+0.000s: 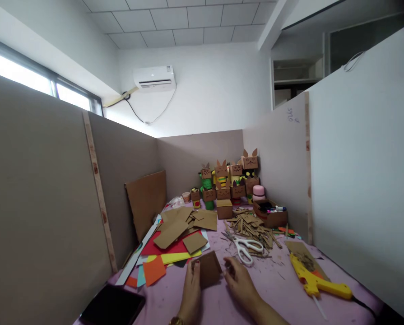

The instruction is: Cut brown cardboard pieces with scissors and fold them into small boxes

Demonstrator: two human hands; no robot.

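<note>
My left hand (192,282), with a watch at the wrist, grips a brown cardboard piece (210,271) by its left side, thumb on the near face. The piece is tilted up just above the cloth and has a folded strip along its right edge. Close to that edge, slightly apart from it, my right hand (238,280) has its fingers curled together; whatever they may pinch is too small to make out. White-handled scissors (245,248) lie just beyond my right hand, blades toward the scrap pile.
Cardboard sheets (171,234) and coloured paper (154,271) lie left. Cardboard strips (252,225), a cardboard box (225,209) and animal-faced figures (222,169) stand or lie farther back. A yellow glue gun (318,282) rests right, a black tablet-like device (113,306) near left. Partitions surround the table.
</note>
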